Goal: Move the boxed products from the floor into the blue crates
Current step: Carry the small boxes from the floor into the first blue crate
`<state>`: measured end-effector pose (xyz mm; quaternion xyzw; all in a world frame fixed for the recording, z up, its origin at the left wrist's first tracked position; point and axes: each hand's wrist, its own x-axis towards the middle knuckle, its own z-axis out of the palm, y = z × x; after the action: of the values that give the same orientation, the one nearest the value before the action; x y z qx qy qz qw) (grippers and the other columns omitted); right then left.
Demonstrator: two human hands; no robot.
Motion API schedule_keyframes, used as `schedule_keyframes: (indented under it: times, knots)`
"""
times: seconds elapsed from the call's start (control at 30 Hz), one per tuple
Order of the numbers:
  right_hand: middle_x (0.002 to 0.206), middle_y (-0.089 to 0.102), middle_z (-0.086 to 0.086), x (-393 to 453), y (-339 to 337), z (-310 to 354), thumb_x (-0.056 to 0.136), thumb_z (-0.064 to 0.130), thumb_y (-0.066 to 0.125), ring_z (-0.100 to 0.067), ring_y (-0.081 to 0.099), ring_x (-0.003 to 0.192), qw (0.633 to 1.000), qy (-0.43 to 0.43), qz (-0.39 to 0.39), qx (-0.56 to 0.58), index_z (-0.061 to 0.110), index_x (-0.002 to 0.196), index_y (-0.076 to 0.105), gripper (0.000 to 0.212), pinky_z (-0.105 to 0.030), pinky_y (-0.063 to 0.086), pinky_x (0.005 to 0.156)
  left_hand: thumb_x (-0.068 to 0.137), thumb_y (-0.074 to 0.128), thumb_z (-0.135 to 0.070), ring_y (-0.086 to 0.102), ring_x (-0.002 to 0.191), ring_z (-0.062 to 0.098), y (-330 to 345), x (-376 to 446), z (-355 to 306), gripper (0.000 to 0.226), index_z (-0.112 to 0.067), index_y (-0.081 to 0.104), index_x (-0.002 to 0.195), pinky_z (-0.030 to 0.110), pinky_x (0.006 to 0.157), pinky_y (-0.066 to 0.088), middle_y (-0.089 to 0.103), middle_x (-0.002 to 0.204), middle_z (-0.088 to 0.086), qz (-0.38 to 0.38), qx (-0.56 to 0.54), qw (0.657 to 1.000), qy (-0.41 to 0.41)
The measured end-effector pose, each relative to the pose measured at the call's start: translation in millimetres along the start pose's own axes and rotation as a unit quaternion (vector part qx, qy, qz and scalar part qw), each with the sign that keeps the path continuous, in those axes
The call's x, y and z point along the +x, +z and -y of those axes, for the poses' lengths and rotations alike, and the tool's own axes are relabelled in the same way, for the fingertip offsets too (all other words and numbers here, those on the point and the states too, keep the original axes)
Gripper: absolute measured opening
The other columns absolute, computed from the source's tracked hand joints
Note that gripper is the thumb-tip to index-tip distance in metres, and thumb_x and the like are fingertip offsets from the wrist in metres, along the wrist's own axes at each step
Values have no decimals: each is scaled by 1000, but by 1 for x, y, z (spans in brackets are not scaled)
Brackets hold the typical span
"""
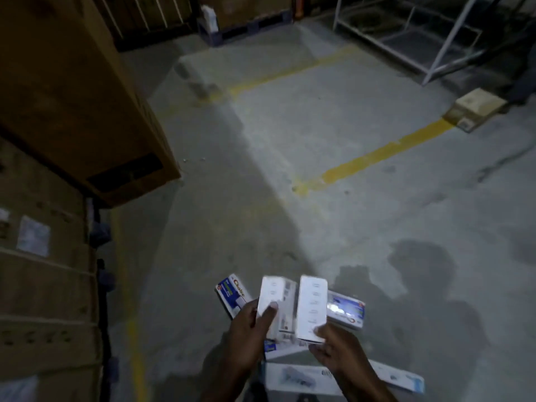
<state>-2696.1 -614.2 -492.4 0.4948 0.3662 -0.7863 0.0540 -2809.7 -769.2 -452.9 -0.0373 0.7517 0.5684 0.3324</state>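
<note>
My left hand [249, 335] is closed around a white boxed product [274, 303], thumb across its face. Beside it, my right hand [339, 351] grips a second, taller white box [311, 309]. Both boxes are held upright above the concrete floor at the bottom centre of the head view. Behind them lie a white and blue box with red lettering [232, 291] and another blue-printed box [346, 310]. More long white and blue boxes [301, 378] lie on the floor under my wrists. No blue crate is in view.
Large stacked cardboard cartons [58, 111] fill the left side. Yellow floor lines [377, 155] cross the concrete. A small cardboard box [472, 110] lies at the far right, below a white metal frame [435, 39]. A pallet with cartons [246, 21] stands at the back.
</note>
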Motion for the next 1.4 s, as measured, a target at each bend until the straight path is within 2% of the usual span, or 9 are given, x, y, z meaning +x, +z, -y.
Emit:
schedule_keyframes:
  times: [0.1,0.2,0.37,0.6,0.7,0.83,1.0,1.27,1.4]
  knots:
    - [109,74,-25,-93,-21,24,61,16,73,-30,66,94,998,-59,2,-22,-5,104,74,47,-35,51,77,98,68,-20,73,100,8,8,-71,-52,16,-16,70,114,23,86,55,79,107,-2,65,-5,998,6]
    - [103,77,-24,-162,-33,38,57,21,78,-38,72,97,990,-135,-3,-41,3,101,80,48,-46,57,83,73,85,-37,72,111,25,16,-116,-80,64,-19,57,127,48,95,58,76,119,8,148,13,989,-3]
    - [106,80,-9,-238,-56,15,61,36,72,-35,73,107,975,-201,-82,-38,16,107,80,51,-58,52,102,90,79,-16,77,95,18,35,-145,-82,46,-25,53,127,28,68,60,79,112,5,257,48,965,23]
    - [116,75,-21,-339,-102,-43,93,16,68,-28,72,104,946,-199,-160,202,-3,117,72,31,-46,50,107,92,74,-10,78,91,20,91,-225,-67,33,-22,64,121,34,70,64,79,105,2,330,59,941,47]
    - [113,77,-16,-379,-131,-62,96,15,64,-22,74,98,920,-238,-183,252,1,113,75,25,-40,53,102,81,86,-26,76,100,26,125,-266,-55,43,-23,68,120,52,88,62,79,109,4,352,86,931,50]
    - [108,78,-14,-425,-191,-99,89,28,76,-21,71,97,894,-270,-250,255,6,107,80,28,-39,52,98,67,93,-41,74,104,15,185,-319,-36,62,-28,67,121,38,86,60,77,111,-2,376,134,913,80]
    - [87,80,6,-488,-301,-157,83,24,84,-4,74,76,843,-269,-433,174,14,98,78,19,-18,53,69,63,96,-32,72,90,7,291,-402,5,57,-30,66,111,24,75,56,75,105,-8,404,232,864,194]
    - [88,76,11,-591,-478,-253,59,53,87,1,70,76,761,-202,-612,75,28,95,71,47,-24,56,69,64,96,-32,65,105,17,442,-555,69,71,-34,61,126,41,91,55,59,113,-10,445,322,757,353]
    - [94,71,12,-625,-542,-279,58,59,83,-2,68,84,718,-176,-671,60,32,98,67,51,-31,58,77,63,95,-32,72,86,16,507,-611,99,58,-53,59,103,35,77,60,58,108,-17,485,327,722,368]
